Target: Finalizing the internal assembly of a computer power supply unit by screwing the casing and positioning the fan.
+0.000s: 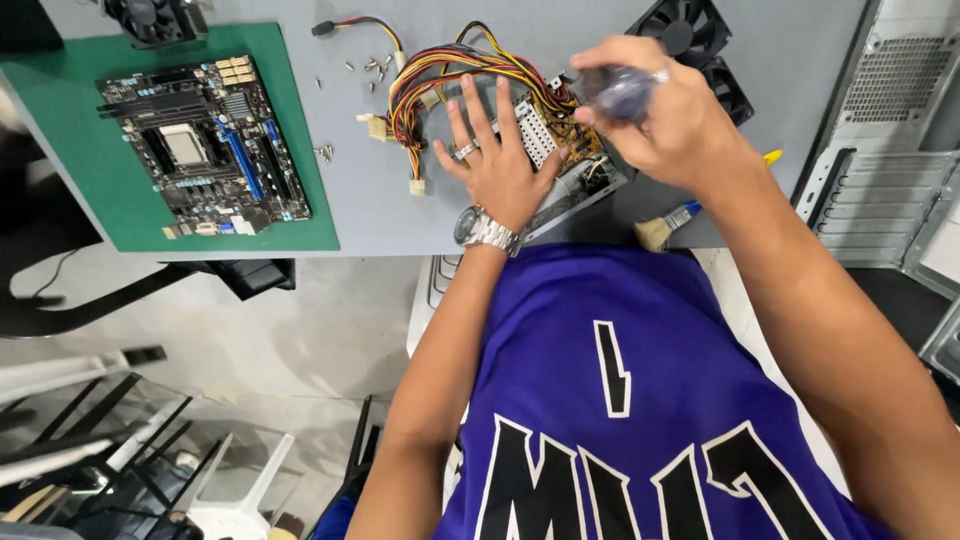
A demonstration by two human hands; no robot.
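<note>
An opened computer power supply point(552, 140) with a metal case, exposed circuit board and a bundle of coloured wires point(440, 75) lies on the grey table point(360, 215). My left hand point(495, 160), fingers spread and wearing a ring and a metal wristwatch, presses flat on the power supply's case. My right hand point(660, 110) hovers just above the unit's right side, closed on a bluish translucent tool handle point(618, 90), blurred; its tip is hidden.
A motherboard point(205, 145) rests on a green mat point(300, 215) at the left. Loose screws point(372, 68) lie near the wires. Two black fans point(690, 30) sit behind the unit, a brush point(670, 225) at the table's front edge, a computer case point(880, 150) at right.
</note>
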